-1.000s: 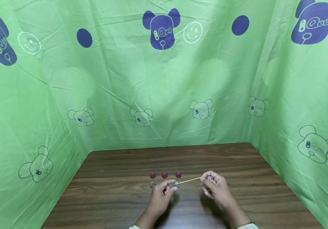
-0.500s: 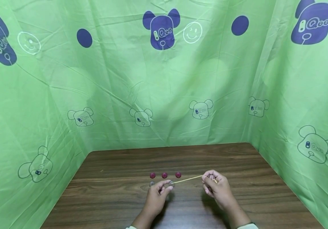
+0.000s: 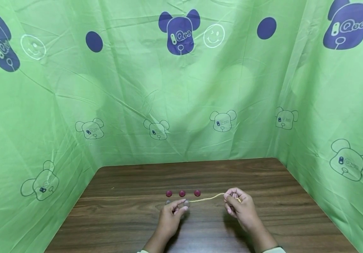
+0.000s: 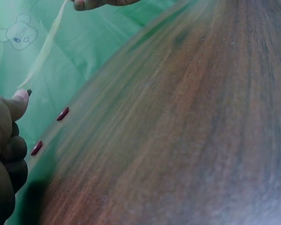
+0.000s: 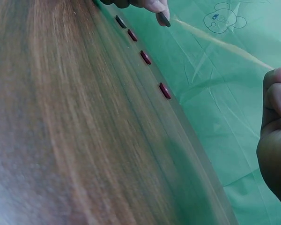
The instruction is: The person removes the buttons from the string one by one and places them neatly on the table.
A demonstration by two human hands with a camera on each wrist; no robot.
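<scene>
Above the surface (image 3: 131, 218), left fingers (image 3: 177, 202) pinch a grey button (image 5: 163, 19) and right fingers (image 3: 236, 192) a yellow cord (image 3: 204, 199), probably light and limp, best held close to the button, any threading too small to tell.

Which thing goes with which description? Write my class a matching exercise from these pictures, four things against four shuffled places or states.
1. left hand
2. right hand
3. yellow cord
4. red discs

A. lying in a row on the table
B. pinching a grey disc
C. running between the hands
D. gripping the cord

Pairs: 1-B, 2-D, 3-C, 4-A
</scene>
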